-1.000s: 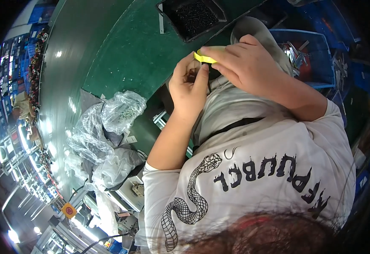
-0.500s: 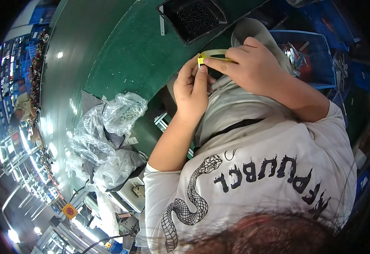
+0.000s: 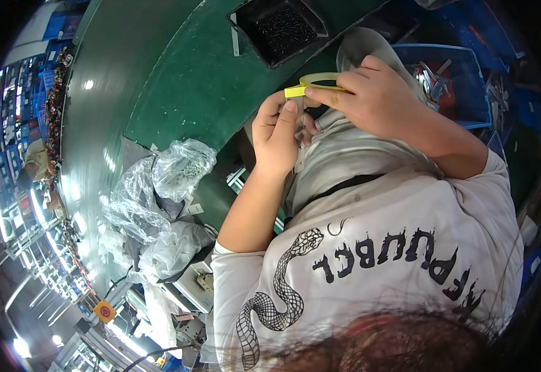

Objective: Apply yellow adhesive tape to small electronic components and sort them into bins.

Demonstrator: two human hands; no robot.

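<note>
A looped yellow strip that looks like tape [image 3: 317, 78] is pinched in my right hand [image 3: 376, 96], its index finger pressing along the lower run. The strip's flat end reaches left to the fingertips of my left hand [image 3: 274, 136]. Between the left thumb and fingers stands a small flat greyish piece [image 3: 299, 105], partly hidden, with its top edge against the yellow end. Both hands are close together above my lap, by the edge of the green table [image 3: 187, 93].
A black bin of small dark parts [image 3: 255, 31] stands on the table beyond my hands, a thin metal strip [image 3: 236, 42] beside it. A blue crate [image 3: 478, 80] with metal pieces is at the right. Clear plastic bags [image 3: 184, 167] lie at the left.
More of the yellow end shows at the left fingertips. My left thumb has shifted slightly down and left, exposing more of the greyish piece. My right hand keeps its pinch, moved slightly right.
</note>
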